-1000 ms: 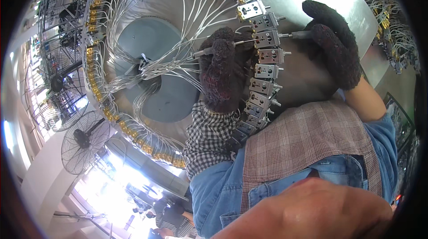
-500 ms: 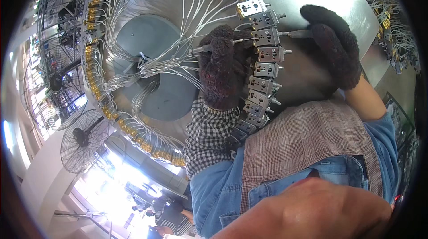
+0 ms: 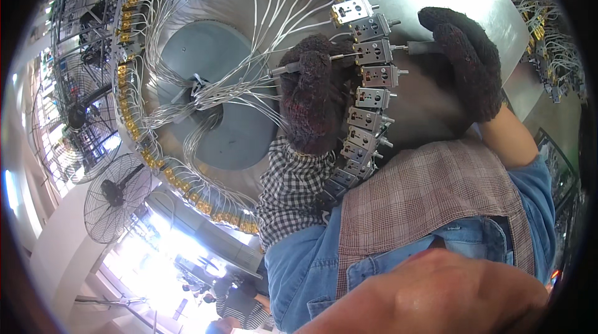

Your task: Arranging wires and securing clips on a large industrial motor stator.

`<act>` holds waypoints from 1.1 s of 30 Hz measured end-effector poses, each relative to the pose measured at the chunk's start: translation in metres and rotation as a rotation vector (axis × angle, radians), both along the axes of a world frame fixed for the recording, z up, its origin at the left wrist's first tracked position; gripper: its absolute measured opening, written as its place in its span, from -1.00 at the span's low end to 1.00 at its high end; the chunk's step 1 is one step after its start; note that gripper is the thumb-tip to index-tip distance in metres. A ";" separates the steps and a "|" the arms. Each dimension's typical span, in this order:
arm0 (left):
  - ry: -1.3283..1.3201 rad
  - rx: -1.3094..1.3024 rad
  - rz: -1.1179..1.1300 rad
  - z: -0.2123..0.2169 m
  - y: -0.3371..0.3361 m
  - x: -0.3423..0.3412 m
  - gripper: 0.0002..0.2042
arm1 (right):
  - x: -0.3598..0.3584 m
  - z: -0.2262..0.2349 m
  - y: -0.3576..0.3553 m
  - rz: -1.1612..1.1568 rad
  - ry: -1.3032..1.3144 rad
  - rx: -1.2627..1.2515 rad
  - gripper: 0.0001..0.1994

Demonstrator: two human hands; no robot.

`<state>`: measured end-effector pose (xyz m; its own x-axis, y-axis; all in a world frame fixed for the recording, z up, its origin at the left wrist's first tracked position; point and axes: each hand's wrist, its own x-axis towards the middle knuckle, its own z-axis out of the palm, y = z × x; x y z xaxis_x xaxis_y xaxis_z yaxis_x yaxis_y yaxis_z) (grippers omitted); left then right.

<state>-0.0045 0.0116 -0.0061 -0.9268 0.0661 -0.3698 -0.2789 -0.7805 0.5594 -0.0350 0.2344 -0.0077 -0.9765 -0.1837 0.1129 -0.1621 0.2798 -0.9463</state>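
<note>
Both my hands wear dark knit gloves. My left hand (image 3: 313, 94) rests inside a ring of small grey metal fixtures (image 3: 367, 100) and grips a thin metal tool (image 3: 288, 68). The tool's tip points right at one fixture (image 3: 374, 52). My right hand (image 3: 466, 63) is outside the ring and holds a short grey rod (image 3: 423, 47) against the same fixture's right side. The fixtures stand around the rim of a round metal table (image 3: 205, 94). White wires (image 3: 249, 10) run from them toward the centre.
Brass-coloured connectors (image 3: 128, 72) line the ring's left side. A second wired ring (image 3: 551, 53) stands at the far right. Floor fans (image 3: 115, 192) are at the left. People (image 3: 240, 300) stand far off at the bottom. My checked sleeve, apron and denim shirt (image 3: 430, 209) fill the lower right.
</note>
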 end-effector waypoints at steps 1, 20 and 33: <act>-0.006 -0.040 0.014 0.000 0.000 0.000 -0.76 | 0.000 -0.001 0.000 0.014 0.042 0.032 -0.69; 0.028 -0.136 0.033 0.006 0.006 -0.001 -0.77 | 0.002 0.013 0.006 0.020 -0.293 -0.014 -0.67; -0.098 -0.005 -0.049 0.000 -0.003 -0.002 -0.80 | 0.002 0.021 0.002 0.013 -0.238 -0.152 -0.64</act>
